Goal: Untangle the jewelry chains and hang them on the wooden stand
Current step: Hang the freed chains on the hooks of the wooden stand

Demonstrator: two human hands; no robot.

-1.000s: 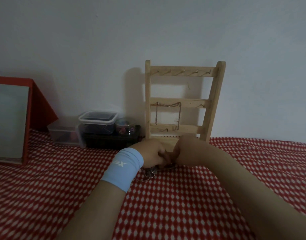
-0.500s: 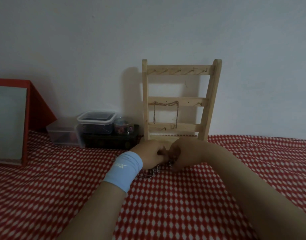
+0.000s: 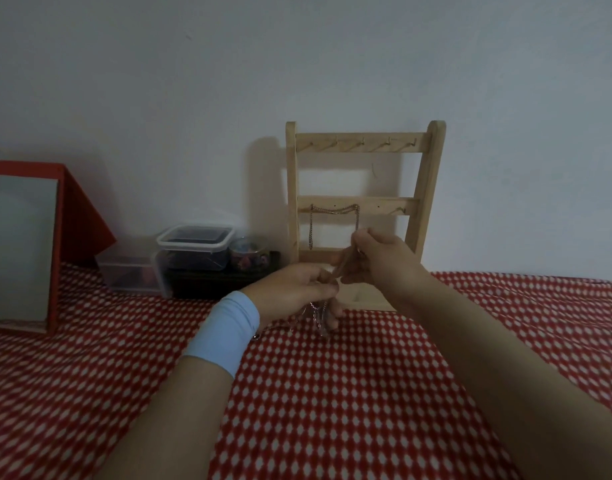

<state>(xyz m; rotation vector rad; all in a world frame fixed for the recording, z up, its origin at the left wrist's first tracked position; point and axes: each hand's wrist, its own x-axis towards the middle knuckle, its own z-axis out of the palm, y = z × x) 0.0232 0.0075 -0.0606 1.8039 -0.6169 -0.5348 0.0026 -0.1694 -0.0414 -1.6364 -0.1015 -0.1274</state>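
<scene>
A wooden ladder-shaped stand [image 3: 429, 188] with hook rows leans by the wall. One gold chain [image 3: 334, 211] hangs from its middle rail. In front of the stand's base, my left hand [image 3: 294, 289], with a light blue wristband, grips a tangled bunch of chains [image 3: 316, 315] that dangles to the cloth. My right hand [image 3: 384, 258] is raised a little higher and pinches a strand [image 3: 344, 265] that runs taut down to my left hand.
A red-and-white patterned cloth [image 3: 332, 393] covers the surface. Clear plastic boxes [image 3: 193, 247] and a small round tin [image 3: 245, 254] sit on a dark box left of the stand. A red-framed mirror [image 3: 20, 251] stands at the far left.
My right hand has lifted up and to the right, drawing a strand out of the bunch. My left hand has risen slightly, with the tangle still in it.
</scene>
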